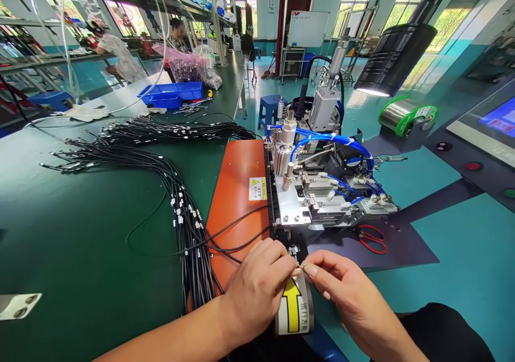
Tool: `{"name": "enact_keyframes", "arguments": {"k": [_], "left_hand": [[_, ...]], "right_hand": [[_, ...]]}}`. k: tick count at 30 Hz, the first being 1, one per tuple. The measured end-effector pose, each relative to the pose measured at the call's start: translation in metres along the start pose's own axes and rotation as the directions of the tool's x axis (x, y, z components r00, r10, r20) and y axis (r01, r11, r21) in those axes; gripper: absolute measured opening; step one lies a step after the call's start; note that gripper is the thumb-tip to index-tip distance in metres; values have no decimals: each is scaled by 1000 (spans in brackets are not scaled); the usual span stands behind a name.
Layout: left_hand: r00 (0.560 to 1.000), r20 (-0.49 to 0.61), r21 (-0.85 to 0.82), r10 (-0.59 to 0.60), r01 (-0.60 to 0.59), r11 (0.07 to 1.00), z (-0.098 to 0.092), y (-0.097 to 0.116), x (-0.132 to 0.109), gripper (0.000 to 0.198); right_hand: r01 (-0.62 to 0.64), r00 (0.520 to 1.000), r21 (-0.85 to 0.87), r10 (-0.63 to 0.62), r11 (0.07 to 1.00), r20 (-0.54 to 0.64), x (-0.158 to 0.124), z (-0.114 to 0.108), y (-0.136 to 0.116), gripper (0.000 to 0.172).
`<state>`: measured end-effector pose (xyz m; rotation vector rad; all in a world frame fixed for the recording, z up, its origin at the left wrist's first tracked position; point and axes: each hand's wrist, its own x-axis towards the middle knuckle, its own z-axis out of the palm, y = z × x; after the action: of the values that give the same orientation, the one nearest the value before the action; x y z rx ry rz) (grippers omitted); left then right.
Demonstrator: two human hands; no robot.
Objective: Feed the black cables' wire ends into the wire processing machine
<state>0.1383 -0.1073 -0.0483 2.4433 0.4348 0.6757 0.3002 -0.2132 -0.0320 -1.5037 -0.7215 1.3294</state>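
My left hand (257, 287) and my right hand (346, 292) meet at the front of a small metal machine (322, 190), fingertips pinched together on the stripped end of a thin black cable (237, 244). The cable runs left across the orange panel (237, 190) to a large bundle of black cables (181, 212) on the green bench. The pinch sits just above a white label with a yellow arrow (293, 308) and below a small clamp on the machine's front edge.
Blue air hoses (322, 137) loop over the machine. Red-handled scissors (372, 238) lie to its right. A solder spool (406, 115), a black lamp (392, 56) and a screen panel (494, 126) stand at the right. Blue trays (173, 94) and other people sit farther back.
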Motion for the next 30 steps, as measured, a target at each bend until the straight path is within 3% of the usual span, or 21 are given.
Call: {"name": "enact_keyframes", "arguments": {"k": [5, 9, 11, 13, 15, 16, 17, 19, 21, 24, 30], "left_hand": [[1000, -6, 24, 2, -2, 1000, 0, 1, 0, 18], [999, -3, 77, 32, -31, 997, 0, 2, 0, 23], [998, 8, 106, 54, -55, 993, -1, 2, 0, 25], [997, 22, 115, 75, -77, 990, -2, 2, 0, 26], [997, 24, 106, 75, -77, 991, -2, 2, 1, 26], [997, 20, 102, 70, -72, 992, -2, 2, 1, 25], [998, 14, 100, 67, -68, 993, -3, 2, 1, 26], [997, 6, 101, 74, -74, 992, -2, 3, 2, 25], [996, 7, 103, 92, -92, 990, -2, 3, 3, 24], [995, 7, 108, 97, -98, 989, -2, 3, 3, 22], [995, 10, 109, 97, -97, 989, -1, 3, 2, 24]], "right_hand": [[21, 999, -52, -22, 998, -27, 0, -1, 2, 37], [137, 983, -250, -163, 959, -88, -1, 3, 6, 36], [277, 930, -407, -350, 870, -116, -3, 9, 10, 28], [429, 822, -544, -561, 721, -97, -5, 14, 14, 19], [495, 748, -598, -659, 631, -76, -6, 17, 16, 16], [479, 762, -592, -641, 648, -85, -7, 16, 17, 16], [433, 807, -565, -582, 703, -106, -7, 14, 17, 17], [270, 910, -446, -377, 853, -172, -7, 7, 17, 22], [113, 961, -285, -178, 952, -214, -7, -1, 15, 32], [39, 979, -141, -67, 989, -195, -8, -7, 11, 39], [49, 994, -113, -60, 992, -94, -6, 0, 6, 41]]}}
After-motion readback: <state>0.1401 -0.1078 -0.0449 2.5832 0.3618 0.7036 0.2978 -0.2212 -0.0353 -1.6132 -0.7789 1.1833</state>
